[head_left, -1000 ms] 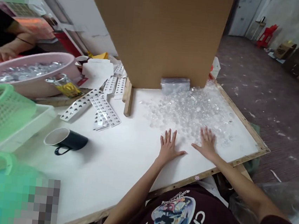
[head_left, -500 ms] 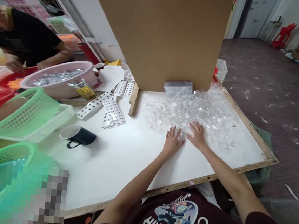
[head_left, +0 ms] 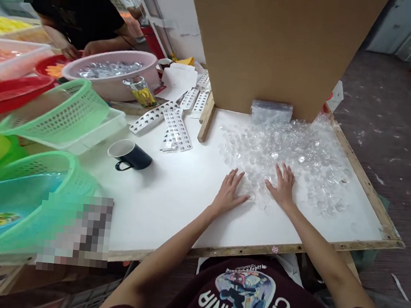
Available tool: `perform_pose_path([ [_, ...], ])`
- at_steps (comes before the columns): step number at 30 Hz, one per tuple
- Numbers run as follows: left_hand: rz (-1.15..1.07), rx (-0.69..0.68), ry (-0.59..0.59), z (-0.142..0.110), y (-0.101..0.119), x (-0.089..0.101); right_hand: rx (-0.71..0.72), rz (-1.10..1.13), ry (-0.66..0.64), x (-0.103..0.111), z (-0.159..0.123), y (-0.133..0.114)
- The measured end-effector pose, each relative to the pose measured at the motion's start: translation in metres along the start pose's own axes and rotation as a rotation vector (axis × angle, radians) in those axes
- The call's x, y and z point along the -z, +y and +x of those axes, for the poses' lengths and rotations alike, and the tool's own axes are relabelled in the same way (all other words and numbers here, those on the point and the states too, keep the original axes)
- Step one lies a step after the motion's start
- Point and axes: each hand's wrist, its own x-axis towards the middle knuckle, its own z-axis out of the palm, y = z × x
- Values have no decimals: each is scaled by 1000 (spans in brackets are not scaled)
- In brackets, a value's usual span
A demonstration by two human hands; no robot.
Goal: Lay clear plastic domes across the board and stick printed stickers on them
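Observation:
Many small clear plastic pieces (head_left: 293,143), round and shiny, lie spread over the right half of the white table (head_left: 171,209). At their near left edge is my left hand (head_left: 229,192), palm down with fingers spread. My right hand (head_left: 283,184) lies among the nearest pieces, fingers apart and thumb stretched toward the left hand. A few pieces lie in the gap between the two hands. Neither hand grips anything. A clear plastic packet (head_left: 271,113) stands behind the pile against a tall cardboard sheet (head_left: 281,45).
On the left are a dark mug (head_left: 136,156) on its side, sticker sheets (head_left: 180,130), a green basket (head_left: 86,108) and a pink basin (head_left: 148,71) of clear pieces. A wooden strip (head_left: 206,122) lies mid-table. A co-worker (head_left: 91,12) sits behind the basins.
My hands came together at the pile's near edge, then moved apart. Some pieces have shifted nearer to me, between the hands. The camera view has turned left.

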Motion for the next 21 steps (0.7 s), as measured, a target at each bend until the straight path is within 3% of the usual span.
perform_pose_path([
  [3,2,3,2,6,-5,3,-17,-4,-83,-5,8,-12],
  [8,29,-45,-85,-2,-23,11,206,101,-187,-11,0,-30],
  [13,9,-48,-14,-37,-45,26,170,79,-153,-13,-8,-35],
  [17,-12,-102,7,-50,-51,35,330,117,-247,-21,-9,-50],
  [21,-13,-61,94,-58,-57,45,423,163,-168,-18,-10,-58],
])
